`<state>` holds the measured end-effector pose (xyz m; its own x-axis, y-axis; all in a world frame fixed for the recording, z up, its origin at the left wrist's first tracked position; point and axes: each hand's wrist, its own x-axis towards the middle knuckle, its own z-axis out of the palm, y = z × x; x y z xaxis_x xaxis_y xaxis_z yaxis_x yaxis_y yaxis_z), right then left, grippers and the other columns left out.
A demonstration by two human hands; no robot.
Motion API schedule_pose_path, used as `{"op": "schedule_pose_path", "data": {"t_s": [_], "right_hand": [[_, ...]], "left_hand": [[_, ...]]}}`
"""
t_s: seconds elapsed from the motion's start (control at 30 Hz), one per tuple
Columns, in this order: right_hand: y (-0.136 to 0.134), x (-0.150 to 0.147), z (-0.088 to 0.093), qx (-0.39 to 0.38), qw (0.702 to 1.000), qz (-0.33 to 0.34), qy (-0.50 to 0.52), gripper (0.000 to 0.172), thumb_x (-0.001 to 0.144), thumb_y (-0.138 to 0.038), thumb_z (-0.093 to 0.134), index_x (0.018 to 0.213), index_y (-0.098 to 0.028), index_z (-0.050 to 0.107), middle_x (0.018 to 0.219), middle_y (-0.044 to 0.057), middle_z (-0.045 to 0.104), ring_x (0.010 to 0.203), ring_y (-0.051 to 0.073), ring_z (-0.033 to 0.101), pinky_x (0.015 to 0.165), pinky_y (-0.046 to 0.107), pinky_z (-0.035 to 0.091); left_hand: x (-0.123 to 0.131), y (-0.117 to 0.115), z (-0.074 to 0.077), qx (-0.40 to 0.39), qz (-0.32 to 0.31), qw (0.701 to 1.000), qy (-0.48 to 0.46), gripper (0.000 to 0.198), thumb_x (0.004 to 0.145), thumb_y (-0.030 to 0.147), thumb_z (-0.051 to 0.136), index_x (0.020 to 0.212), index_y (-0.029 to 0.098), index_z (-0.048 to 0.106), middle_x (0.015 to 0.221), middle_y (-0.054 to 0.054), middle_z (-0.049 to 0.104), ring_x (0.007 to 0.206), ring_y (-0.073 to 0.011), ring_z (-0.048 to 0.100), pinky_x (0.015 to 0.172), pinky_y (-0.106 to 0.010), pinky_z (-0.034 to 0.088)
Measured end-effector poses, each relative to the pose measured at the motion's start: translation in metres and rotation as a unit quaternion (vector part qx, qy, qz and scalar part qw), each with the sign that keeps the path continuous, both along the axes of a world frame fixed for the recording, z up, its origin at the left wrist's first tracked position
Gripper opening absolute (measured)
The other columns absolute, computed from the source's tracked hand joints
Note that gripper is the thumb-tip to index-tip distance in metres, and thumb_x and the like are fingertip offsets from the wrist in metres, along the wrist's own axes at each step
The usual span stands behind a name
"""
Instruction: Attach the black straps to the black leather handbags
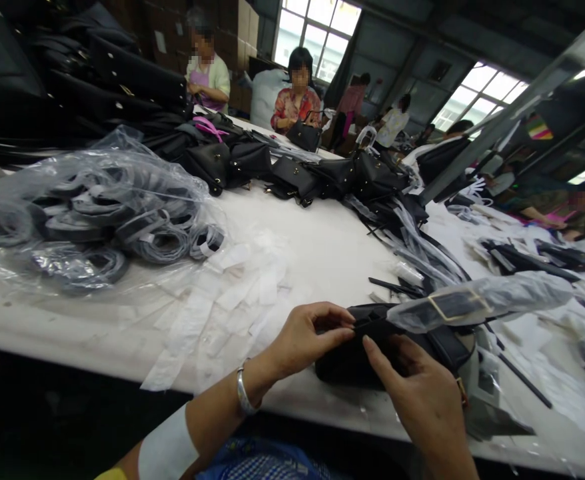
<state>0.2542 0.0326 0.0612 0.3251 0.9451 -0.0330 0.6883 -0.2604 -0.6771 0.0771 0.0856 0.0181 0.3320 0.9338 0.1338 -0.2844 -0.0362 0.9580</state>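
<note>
A black handbag (342, 365) lies at the front edge of the white table, under both hands. My left hand (307, 335) pinches the upper edge of the bag between thumb and fingers. On the bag's near side, my right hand (417, 383) has its thumb against the same edge, and its fingers curl over the black material. Beside the hands, a strap wrapped in clear plastic with a gold buckle frame (457, 305) stretches to the right. The bag's underside and part of the right fingers are hidden.
Rolled grey straps in a clear plastic bag (97, 213) fill the table's left. White paper strips (212, 313) lie scattered nearby. Several black handbags (292, 177) line the far side, with co-workers (297, 100) beyond. A slanted metal post (502, 120) rises at right.
</note>
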Motion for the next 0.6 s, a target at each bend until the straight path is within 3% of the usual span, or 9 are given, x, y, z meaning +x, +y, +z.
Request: {"op": "schedule_pose_path", "data": {"t_s": [0.23,0.37,0.6], "right_hand": [[-0.004,-0.001,0.006,0.03,0.997,-0.011,-0.064,0.052,0.071,-0.069,0.068,0.092,-0.022,0.076,0.092,0.009,0.08,0.095,0.035,0.073,0.081,0.041,0.057],[-0.006,0.001,0.004,0.041,0.998,0.006,-0.05,0.049,0.073,-0.066,0.067,0.092,-0.023,0.076,0.089,0.006,0.08,0.089,0.032,0.075,0.077,0.036,0.058],[-0.003,0.001,-0.002,0.031,0.999,-0.015,-0.038,0.052,0.069,-0.066,0.068,0.095,-0.022,0.076,0.092,0.007,0.081,0.09,0.03,0.075,0.074,0.034,0.059]], "left_hand": [[0.003,-0.005,0.008,0.022,0.033,0.999,0.013,0.012,0.079,0.019,0.074,0.09,0.014,0.074,0.085,-0.007,0.076,0.078,-0.0171,0.069,0.077,-0.03,0.056],[0.008,-0.009,0.013,0.019,0.051,0.998,0.016,0.01,0.077,0.016,0.075,0.086,0.014,0.075,0.082,-0.005,0.075,0.076,-0.0163,0.069,0.077,-0.028,0.056],[0.001,-0.005,0.012,0.046,0.008,0.997,0.055,0.015,0.081,0.012,0.072,0.095,0.015,0.076,0.09,-0.004,0.076,0.084,-0.0165,0.07,0.081,-0.027,0.055]]}}
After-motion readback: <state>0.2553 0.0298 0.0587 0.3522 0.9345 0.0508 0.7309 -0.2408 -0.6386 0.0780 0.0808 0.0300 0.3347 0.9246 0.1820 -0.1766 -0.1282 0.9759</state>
